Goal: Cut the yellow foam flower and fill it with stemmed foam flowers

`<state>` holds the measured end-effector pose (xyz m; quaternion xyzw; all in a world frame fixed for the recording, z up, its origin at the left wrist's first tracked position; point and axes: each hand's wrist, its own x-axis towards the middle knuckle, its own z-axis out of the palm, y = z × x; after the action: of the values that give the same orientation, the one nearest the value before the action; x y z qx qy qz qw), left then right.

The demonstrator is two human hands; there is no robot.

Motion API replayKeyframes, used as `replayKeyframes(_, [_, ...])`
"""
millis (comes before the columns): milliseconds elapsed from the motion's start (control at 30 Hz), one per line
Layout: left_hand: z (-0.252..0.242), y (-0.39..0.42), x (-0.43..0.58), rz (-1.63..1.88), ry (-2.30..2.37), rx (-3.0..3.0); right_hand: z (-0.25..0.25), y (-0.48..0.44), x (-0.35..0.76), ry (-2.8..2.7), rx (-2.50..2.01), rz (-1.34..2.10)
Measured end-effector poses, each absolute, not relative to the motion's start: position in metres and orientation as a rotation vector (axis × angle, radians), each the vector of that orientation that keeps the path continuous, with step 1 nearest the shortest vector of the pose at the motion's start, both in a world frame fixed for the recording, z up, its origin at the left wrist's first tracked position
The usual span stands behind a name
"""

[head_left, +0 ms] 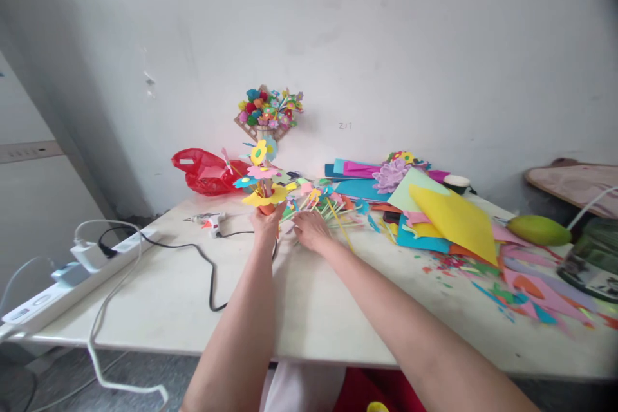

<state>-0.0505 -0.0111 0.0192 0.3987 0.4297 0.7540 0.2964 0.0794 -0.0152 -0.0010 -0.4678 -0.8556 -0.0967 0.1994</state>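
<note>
My left hand (265, 224) is closed around a small orange pot with a bunch of foam flowers (265, 196) in it. The flowers are yellow, pink and blue, and they stand upright above the hand. To the right of it, my right hand (311, 230) is low over the table with its fingers curled, at the near end of a pile of foam flowers on pale green stems (338, 207). What those fingers hold, if anything, is hidden.
A glue gun (214, 225) with a black cord lies left; a white power strip (82, 277) runs along the left edge. Behind are a red plastic bag (207, 172) and a flower-filled wall basket (264, 134). Foam sheets (454, 219), scraps, a green mango-like fruit (538, 230) and a glass jar (591, 264) are right.
</note>
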Motion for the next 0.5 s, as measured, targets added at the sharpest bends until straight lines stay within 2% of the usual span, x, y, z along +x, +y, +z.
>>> replayKeyframes(233, [0.02, -0.013, -0.048, 1.972, 1.145, 1.07, 0.013, 0.005, 0.072, -2.483, -1.487, -0.16])
replayKeyframes(500, [0.019, -0.011, -0.048, 1.979, 1.131, 1.057, 0.017, 0.02, 0.072, -2.32, -1.819, 0.031])
